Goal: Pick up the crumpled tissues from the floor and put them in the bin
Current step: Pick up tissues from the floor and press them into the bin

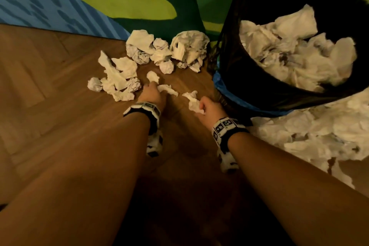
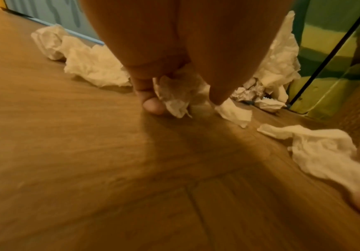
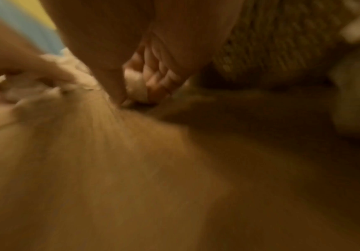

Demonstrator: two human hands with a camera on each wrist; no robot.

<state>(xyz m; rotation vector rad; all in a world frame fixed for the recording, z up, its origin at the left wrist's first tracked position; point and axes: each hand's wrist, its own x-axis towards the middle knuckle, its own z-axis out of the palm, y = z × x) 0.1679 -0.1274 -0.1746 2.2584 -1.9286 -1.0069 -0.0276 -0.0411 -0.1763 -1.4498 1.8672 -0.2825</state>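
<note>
A wooden herringbone floor (image 1: 60, 94) fills the near ground, with a blue patterned rug (image 1: 40, 4) at the far left and a green leaf-patterned rug (image 1: 143, 0) beside it. Along the rug edge lies a heap of crumpled tissues (image 1: 151, 54); they overlap too much for an exact count, though well over ten lumps show. Just in front of the heap the left hand (image 1: 152, 95) reaches down to the floor, its fingers (image 2: 153, 107) curled and pinching a small tissue (image 2: 176, 95) against the thumb. One loose strip of tissue (image 1: 167, 89) lies between the two hands. The right hand (image 1: 208, 109) has its fingers (image 3: 159, 79) curled tightly round a white tissue wad (image 1: 193, 102). To the right stands one black bin (image 1: 249, 90), touching the floor, already heaped with tissues (image 1: 295, 50). A second white pile (image 1: 319, 136) spreads on the floor at the far right, below the bin.
</note>
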